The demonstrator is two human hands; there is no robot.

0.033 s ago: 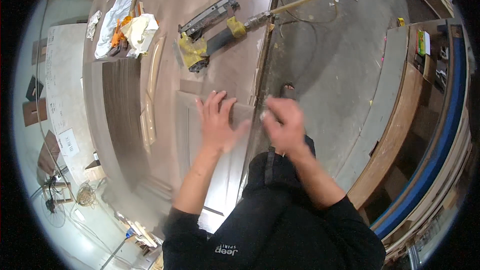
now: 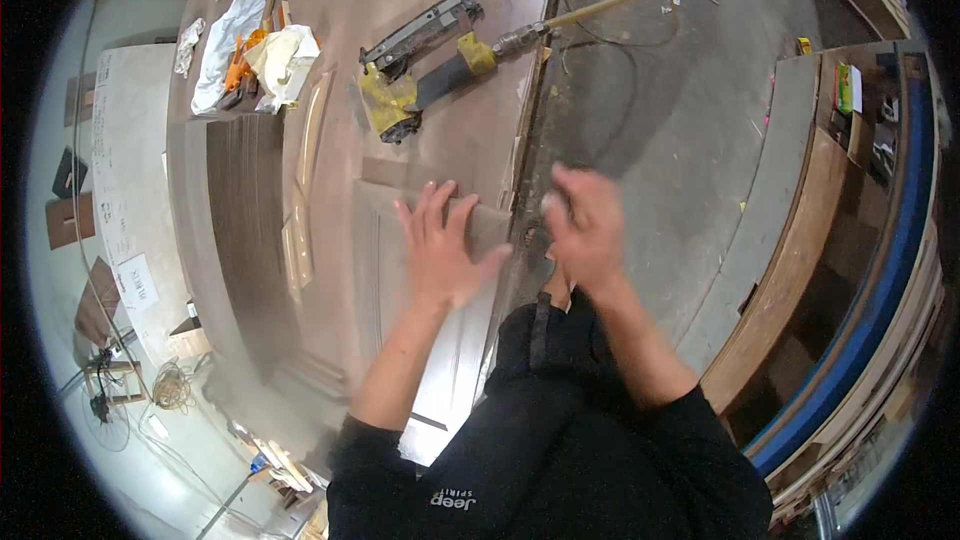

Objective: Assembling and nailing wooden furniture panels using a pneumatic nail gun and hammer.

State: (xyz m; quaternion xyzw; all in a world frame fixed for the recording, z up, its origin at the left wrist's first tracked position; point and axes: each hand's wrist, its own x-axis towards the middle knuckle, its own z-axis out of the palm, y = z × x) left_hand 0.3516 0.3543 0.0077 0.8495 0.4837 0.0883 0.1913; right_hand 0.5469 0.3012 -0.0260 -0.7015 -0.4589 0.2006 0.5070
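A view from above, looking down at a person in a black long-sleeved top who stands at the near right edge of a large brown wooden door panel (image 2: 300, 270) lying flat like a bench top.

The left hand (image 2: 445, 250) rests flat on the panel, palm down, fingers spread wide apart and pointing away from the body. It holds nothing. It lies on a raised rectangular section of the panel, close to the right edge.

The right hand (image 2: 585, 230) is just past that right edge, above the grey concrete floor (image 2: 680, 140). It is blurred. The fingers appear loosely spread, and something small and pale shows at the fingertips, but I cannot tell whether the hand grips anything. The two hands are near each other, with the panel's edge between them.

Farther along the panel, toward its far right corner, lies a pneumatic nail gun (image 2: 425, 65) with a black body and yellow tape wrapped around it. A pale yellowish air hose (image 2: 610, 2) runs from its handle off the right edge and across the floor.

Near the far left edge sit crumpled white cloths (image 2: 235, 35) and an orange tool (image 2: 240, 65), partly covered. A narrow curved strip of light wood moulding (image 2: 305, 170) lies along the panel to the left of the left hand, well apart from it.

To the right, beyond the floor, stand stacked wooden boards (image 2: 790, 270) and a long blue strip (image 2: 880, 280) running alongside them.
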